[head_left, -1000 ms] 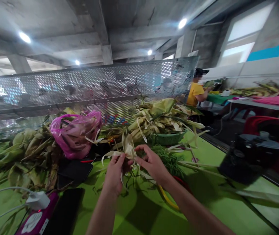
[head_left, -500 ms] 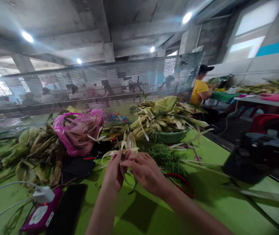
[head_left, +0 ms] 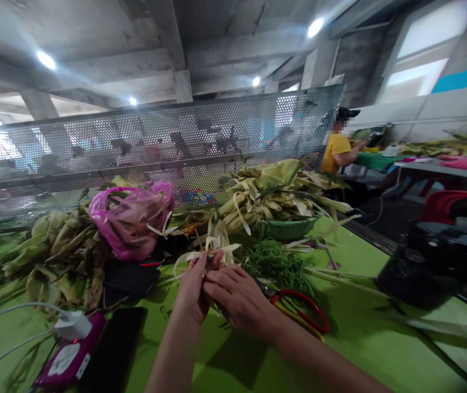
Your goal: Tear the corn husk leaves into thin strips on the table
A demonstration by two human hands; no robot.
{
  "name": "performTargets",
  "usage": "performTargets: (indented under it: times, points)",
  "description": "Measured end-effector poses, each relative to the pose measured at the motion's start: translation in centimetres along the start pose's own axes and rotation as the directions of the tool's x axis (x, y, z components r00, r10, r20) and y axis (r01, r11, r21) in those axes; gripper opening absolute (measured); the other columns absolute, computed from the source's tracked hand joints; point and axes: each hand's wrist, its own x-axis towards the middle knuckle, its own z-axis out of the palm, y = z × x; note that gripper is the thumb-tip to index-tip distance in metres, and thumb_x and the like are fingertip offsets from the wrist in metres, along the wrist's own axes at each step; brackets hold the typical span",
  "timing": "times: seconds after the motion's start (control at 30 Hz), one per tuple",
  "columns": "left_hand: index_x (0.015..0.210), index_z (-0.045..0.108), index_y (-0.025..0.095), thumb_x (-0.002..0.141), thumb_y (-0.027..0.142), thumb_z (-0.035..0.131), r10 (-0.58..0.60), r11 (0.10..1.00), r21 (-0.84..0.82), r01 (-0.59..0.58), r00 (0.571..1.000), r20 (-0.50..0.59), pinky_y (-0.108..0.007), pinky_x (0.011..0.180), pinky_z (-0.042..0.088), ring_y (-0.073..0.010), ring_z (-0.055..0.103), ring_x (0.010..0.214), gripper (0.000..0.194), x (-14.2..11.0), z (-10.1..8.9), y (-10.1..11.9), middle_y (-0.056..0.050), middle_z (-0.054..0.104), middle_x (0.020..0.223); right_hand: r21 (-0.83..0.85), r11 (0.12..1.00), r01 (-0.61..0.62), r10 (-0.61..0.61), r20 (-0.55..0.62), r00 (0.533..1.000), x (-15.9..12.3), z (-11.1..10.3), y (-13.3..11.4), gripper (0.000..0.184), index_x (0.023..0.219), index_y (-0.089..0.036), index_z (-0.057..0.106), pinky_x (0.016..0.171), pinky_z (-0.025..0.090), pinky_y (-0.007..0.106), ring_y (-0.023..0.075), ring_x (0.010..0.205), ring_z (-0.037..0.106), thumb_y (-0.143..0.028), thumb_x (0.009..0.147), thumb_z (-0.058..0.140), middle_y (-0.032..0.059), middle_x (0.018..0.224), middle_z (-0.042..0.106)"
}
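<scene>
Pale strips of corn husk (head_left: 230, 249) stick out above my fingertips on both sides. My left hand (head_left: 193, 286) is closed on them, thumb pressed against the fingers. Right beside it, my right hand (head_left: 233, 295) has its fingers curled in against the left, closed on the lower part of the strips; the exact grip is hidden behind the knuckles. Just past my right hand lies a tangle of green strands (head_left: 276, 265). Scissors with red handles (head_left: 321, 316) rest on the green table near my right wrist, partly covered by it.
Husks are heaped in a green basket (head_left: 293, 228). A pink plastic bag (head_left: 135, 224) of husks stands left, beside a husk pile (head_left: 57, 240). A purple power bank (head_left: 73, 355) and black phone (head_left: 114, 349) lie front left. A black container (head_left: 417, 267) stands right. A person in yellow (head_left: 335, 150) sits beyond.
My right hand has moved down and closer to my left, its fingers curling in. More of the scissors now shows. My left hand keeps its hold on the strips.
</scene>
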Motion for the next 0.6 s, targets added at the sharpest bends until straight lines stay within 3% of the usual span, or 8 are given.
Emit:
performTargets:
  times: [0.17, 0.27, 0.4, 0.6]
  points:
    - [0.095, 0.061, 0.017, 0.079, 0.029, 0.068, 0.009, 1.000, -0.007, -0.009, 1.000, 0.005, -0.028, 0.066, 0.055, -0.0160, 0.068, 0.070, 0.021, 0.4, -0.5, -0.1, -0.008, 0.072, 0.091, 0.047, 0.999, -0.018, 0.021, -0.065, 0.998, 0.2, -0.4, 0.1, 0.012, 0.095, -0.022, 0.063, 0.086, 0.038, 0.034, 0.0177, 0.090, 0.056, -0.017, 0.092, 0.053, 0.0031, 0.094, 0.069]
    - [0.089, 0.061, 0.017, 0.076, 0.026, 0.071, 0.116, 0.993, 0.030, -0.117, 0.993, 0.028, -0.025, 0.067, 0.053, -0.0156, 0.068, 0.075, 0.019, 0.8, -0.8, -0.4, -0.006, 0.072, 0.088, 0.211, 0.974, -0.085, 0.123, -0.176, 0.977, 0.4, -1.1, 0.5, 0.008, 0.089, -0.023, 0.065, 0.084, 0.040, 0.033, 0.0179, 0.090, 0.058, -0.019, 0.089, 0.058, 0.0017, 0.090, 0.070]
    - [0.084, 0.063, 0.016, 0.073, 0.029, 0.075, 0.204, 0.972, 0.094, -0.214, 0.973, 0.112, -0.023, 0.070, 0.051, -0.0141, 0.067, 0.076, 0.021, 0.8, -0.8, -0.8, -0.003, 0.072, 0.086, 0.531, 0.809, -0.252, 0.442, -0.267, 0.857, 0.6, -1.7, 1.6, 0.009, 0.091, -0.023, 0.069, 0.084, 0.046, 0.031, 0.0192, 0.095, 0.060, -0.025, 0.087, 0.062, 0.0053, 0.101, 0.066]
    - [0.088, 0.066, 0.017, 0.069, 0.034, 0.078, 0.122, 0.972, 0.188, -0.143, 0.986, 0.118, -0.028, 0.077, 0.052, -0.0173, 0.070, 0.080, 0.028, 0.3, 0.0, -0.9, -0.006, 0.074, 0.091, 0.768, 0.525, -0.367, 0.715, -0.165, 0.679, 0.6, -2.1, 2.9, 0.011, 0.079, -0.019, 0.069, 0.067, 0.046, 0.025, 0.0163, 0.076, 0.060, -0.028, 0.082, 0.065, 0.0027, 0.082, 0.064]
